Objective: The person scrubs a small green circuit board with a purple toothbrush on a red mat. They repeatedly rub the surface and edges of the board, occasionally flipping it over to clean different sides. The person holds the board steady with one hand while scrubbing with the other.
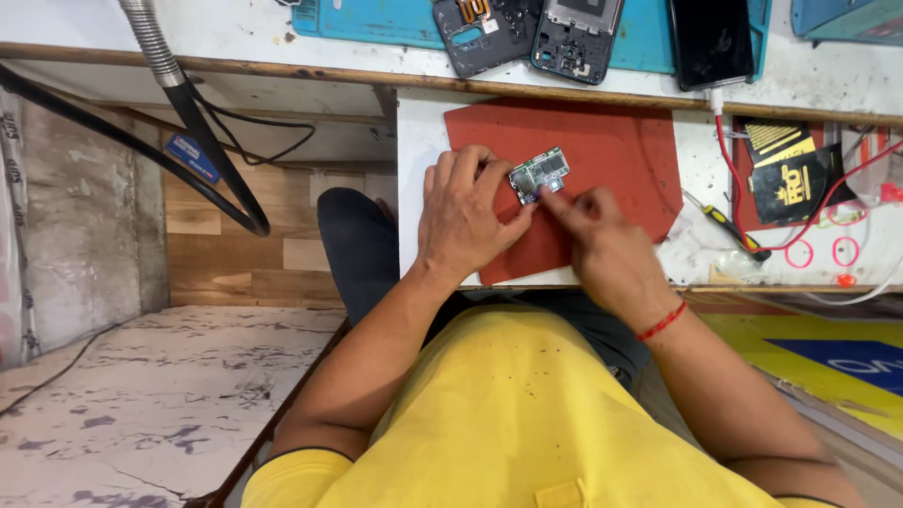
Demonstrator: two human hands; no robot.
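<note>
Two hands: both work on one small thing over the red mat.
Small board: a little green and silver circuit board (539, 174), held just above the red mat (602, 150), near its middle.
Left hand: the left hand (463, 212) is curled, with fingertips and thumb pinching the left edge of the board.
Right hand: the right hand (602, 240) is mostly closed, and its pointing finger and thumb meet at the near right edge of the board. It may hold a tiny part or tool there, but the view is too small to tell.
How it will handle: the board looks very light, thin and stiff. It is likely easy to break, with tiny parts on its face.
Where to hold: by the bare edges, not on the small parts.
Far side: two opened phone frames (527, 33) and a dark phone (712, 39) lie on a blue mat (376, 21).
Right side: a screwdriver (729, 226) with a yellow and black handle lies just right of the red mat, near a red cable (729, 160).
</note>
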